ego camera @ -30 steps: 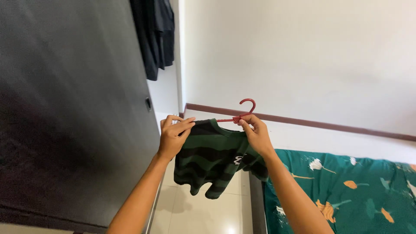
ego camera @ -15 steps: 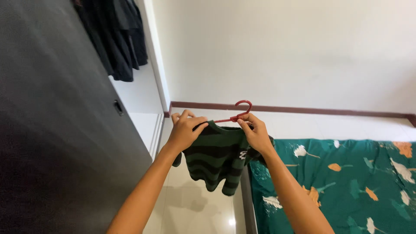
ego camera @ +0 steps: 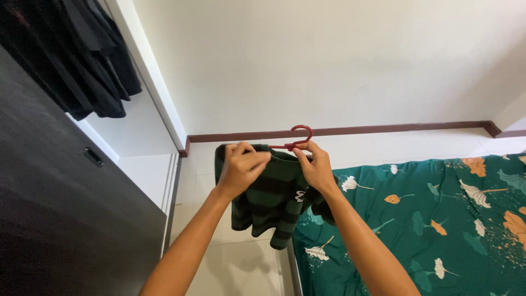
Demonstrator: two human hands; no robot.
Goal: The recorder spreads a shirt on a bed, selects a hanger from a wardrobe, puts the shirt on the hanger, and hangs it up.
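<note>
The left hand (ego camera: 240, 167) and right hand (ego camera: 313, 167) both pinch a green-black striped shirt (ego camera: 271, 200) on a red hanger (ego camera: 296, 140), above the white tiled floor (ego camera: 241, 263), beside a bed (ego camera: 438, 219) with a green floral sheet.

— Shifted right and downward since a second ago: more of the bed (ego camera: 438, 219) with the teal floral sheet in view, far corner of the room now showing.

— Dark wardrobe door (ego camera: 66, 219) pushed toward the left edge, hanging black clothes (ego camera: 71, 60) spread wider at top left.

— Left hand (ego camera: 241, 170) closer to right hand (ego camera: 315, 167), striped shirt (ego camera: 268, 203) bunched narrower under the red hanger (ego camera: 298, 137).
</note>
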